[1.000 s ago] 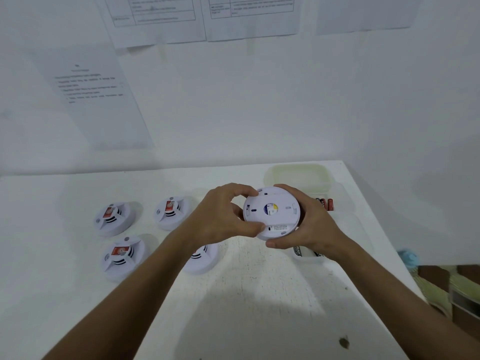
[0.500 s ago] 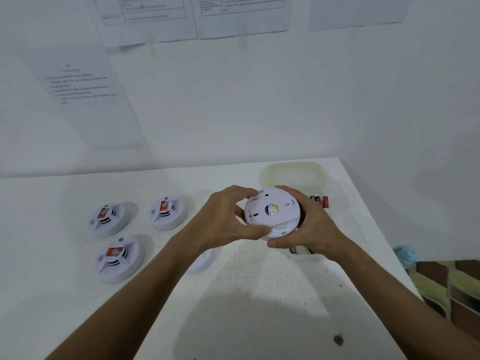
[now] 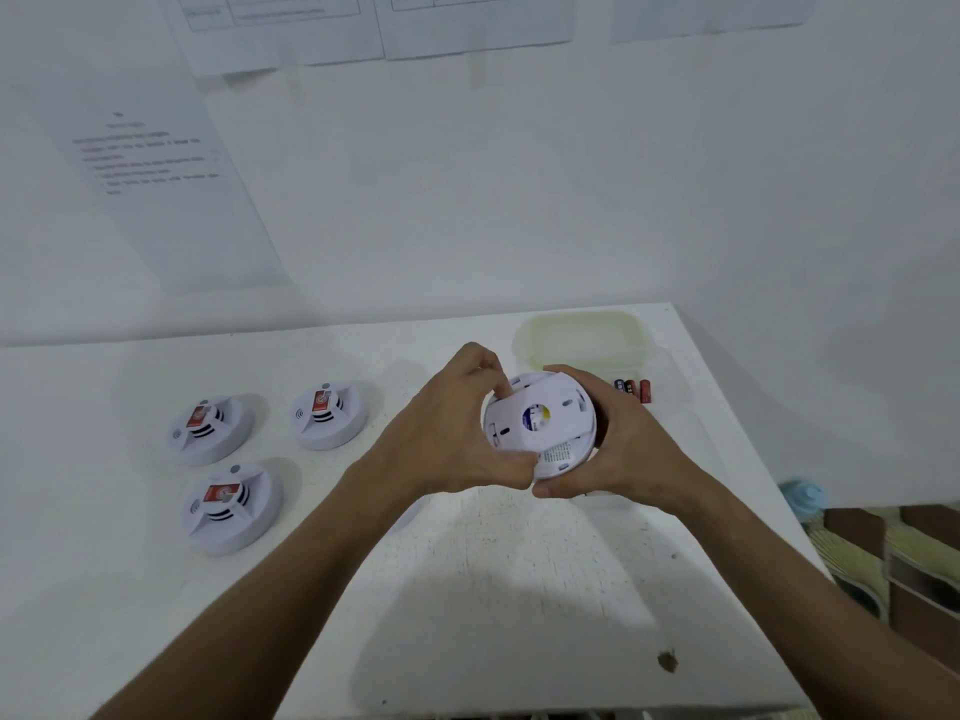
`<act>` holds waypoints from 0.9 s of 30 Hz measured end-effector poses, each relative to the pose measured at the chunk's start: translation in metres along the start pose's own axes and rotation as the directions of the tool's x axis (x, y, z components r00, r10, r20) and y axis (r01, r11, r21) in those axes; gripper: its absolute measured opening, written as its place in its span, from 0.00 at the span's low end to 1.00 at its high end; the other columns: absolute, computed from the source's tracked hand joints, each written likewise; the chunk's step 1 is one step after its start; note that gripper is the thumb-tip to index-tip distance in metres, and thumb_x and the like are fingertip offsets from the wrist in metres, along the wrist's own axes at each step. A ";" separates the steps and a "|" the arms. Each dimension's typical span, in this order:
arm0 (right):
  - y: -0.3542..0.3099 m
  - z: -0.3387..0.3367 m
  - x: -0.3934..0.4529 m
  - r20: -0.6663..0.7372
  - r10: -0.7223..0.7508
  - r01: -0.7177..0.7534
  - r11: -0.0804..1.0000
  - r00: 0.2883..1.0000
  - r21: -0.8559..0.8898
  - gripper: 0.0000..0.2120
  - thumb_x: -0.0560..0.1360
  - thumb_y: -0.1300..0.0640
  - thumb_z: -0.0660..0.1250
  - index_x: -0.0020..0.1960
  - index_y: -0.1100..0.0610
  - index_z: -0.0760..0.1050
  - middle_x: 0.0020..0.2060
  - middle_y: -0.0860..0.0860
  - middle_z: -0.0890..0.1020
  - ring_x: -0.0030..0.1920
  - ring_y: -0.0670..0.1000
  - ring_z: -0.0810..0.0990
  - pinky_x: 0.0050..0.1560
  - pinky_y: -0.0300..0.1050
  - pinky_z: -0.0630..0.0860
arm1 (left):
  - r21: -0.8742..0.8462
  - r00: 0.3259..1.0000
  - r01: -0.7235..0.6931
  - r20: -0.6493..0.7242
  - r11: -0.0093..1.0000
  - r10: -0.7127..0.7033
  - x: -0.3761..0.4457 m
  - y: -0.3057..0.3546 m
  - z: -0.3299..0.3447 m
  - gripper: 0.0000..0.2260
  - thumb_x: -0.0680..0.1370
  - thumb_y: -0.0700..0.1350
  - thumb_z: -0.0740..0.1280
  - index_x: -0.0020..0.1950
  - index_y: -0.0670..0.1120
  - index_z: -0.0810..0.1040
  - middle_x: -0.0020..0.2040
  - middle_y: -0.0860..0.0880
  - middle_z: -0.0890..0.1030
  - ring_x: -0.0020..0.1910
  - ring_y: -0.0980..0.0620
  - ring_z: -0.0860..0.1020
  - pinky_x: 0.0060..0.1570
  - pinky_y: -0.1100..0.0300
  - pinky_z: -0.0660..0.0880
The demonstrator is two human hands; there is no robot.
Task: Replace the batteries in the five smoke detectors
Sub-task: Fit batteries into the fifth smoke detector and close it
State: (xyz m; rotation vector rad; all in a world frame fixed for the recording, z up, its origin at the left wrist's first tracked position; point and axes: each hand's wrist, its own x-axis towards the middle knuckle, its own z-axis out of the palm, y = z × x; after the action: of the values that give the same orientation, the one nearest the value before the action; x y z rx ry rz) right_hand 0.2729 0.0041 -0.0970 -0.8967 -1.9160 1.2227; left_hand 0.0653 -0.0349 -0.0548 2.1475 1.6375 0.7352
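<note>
both hands (image 3: 524, 449) grasp one round white plastic smoke detector (image 3: 540, 424), back up; three more (image 3: 231, 509) lie untouched on the white tabletop (image 3: 519, 589), so likely early.

No text can be read anywhere. Printed lines are seen on the sheet of paper (image 3: 156, 168) taped to the wall and ruled forms on the sheets above it (image 3: 291, 23), but all are too blurred to make out. Red labels are borne by the three smoke detectors on the tabletop (image 3: 210, 431), and a round blue-and-yellow sticker and a small block of fine print by the back of the held smoke detector (image 3: 540, 423), none of it legible.
</note>
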 end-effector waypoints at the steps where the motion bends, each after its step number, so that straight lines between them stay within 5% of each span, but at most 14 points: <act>1: 0.000 -0.001 -0.001 0.007 0.005 -0.005 1.000 1.000 0.007 0.45 0.56 0.64 0.86 0.68 0.50 0.72 0.58 0.46 0.82 0.59 0.49 0.80 0.55 0.44 0.81 | -0.016 1.000 0.002 -0.015 1.000 -0.002 0.000 0.000 0.002 0.28 0.55 0.63 0.71 0.48 0.48 0.77 0.51 0.57 0.69 0.47 0.57 0.74 0.44 0.53 0.79; 8: 0.000 -0.006 -0.002 0.055 0.048 -0.050 0.998 0.997 0.040 0.45 0.57 0.66 0.84 0.70 0.50 0.71 0.57 0.44 0.82 0.59 0.46 0.80 0.51 0.41 0.81 | -0.149 0.998 0.048 -0.034 0.988 -0.053 0.000 -0.003 0.010 0.28 0.54 0.62 0.74 0.47 0.48 0.77 0.49 0.54 0.73 0.47 0.56 0.77 0.42 0.63 0.80; 13: -0.002 -0.005 -0.003 0.101 0.062 -0.065 0.997 0.993 0.029 0.44 0.58 0.67 0.84 0.68 0.47 0.71 0.56 0.43 0.82 0.58 0.46 0.80 0.51 0.41 0.81 | -0.083 0.992 0.100 0.088 0.992 -0.092 0.003 -0.003 0.004 0.27 0.56 0.60 0.76 0.50 0.50 0.76 0.50 0.55 0.72 0.50 0.53 0.77 0.42 0.60 0.82; 18: -0.003 -0.002 0.000 0.059 0.039 -0.041 0.999 0.998 0.021 0.42 0.57 0.68 0.84 0.62 0.40 0.72 0.54 0.39 0.82 0.56 0.43 0.80 0.50 0.42 0.82 | 0.019 0.996 0.084 -0.016 0.996 -0.083 0.001 -0.001 0.009 0.32 0.54 0.68 0.68 0.49 0.49 0.75 0.48 0.55 0.71 0.45 0.55 0.76 0.42 0.54 0.80; 21: -0.001 -0.003 0.001 0.060 0.052 -0.053 0.998 0.997 0.013 0.43 0.57 0.68 0.84 0.63 0.41 0.72 0.55 0.39 0.82 0.57 0.42 0.80 0.51 0.38 0.80 | -0.011 0.994 0.100 -0.054 0.995 -0.100 -0.001 0.000 0.012 0.32 0.53 0.68 0.67 0.48 0.48 0.74 0.47 0.55 0.71 0.44 0.55 0.76 0.42 0.55 0.80; 27: 0.000 -0.008 0.003 0.121 0.055 -0.057 0.998 0.991 0.008 0.44 0.58 0.67 0.84 0.69 0.50 0.71 0.58 0.47 0.82 0.59 0.49 0.80 0.54 0.46 0.82 | -0.086 0.997 0.067 0.053 0.994 -0.063 0.000 -0.008 0.007 0.26 0.57 0.59 0.76 0.50 0.50 0.75 0.50 0.53 0.72 0.48 0.52 0.77 0.37 0.62 0.80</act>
State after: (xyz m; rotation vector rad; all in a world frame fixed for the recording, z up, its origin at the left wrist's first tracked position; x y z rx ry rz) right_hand 0.2775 0.0105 -0.0938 -0.8943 -1.9880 1.3465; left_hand 0.0634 -0.0324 -0.0654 2.0262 1.6112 0.7136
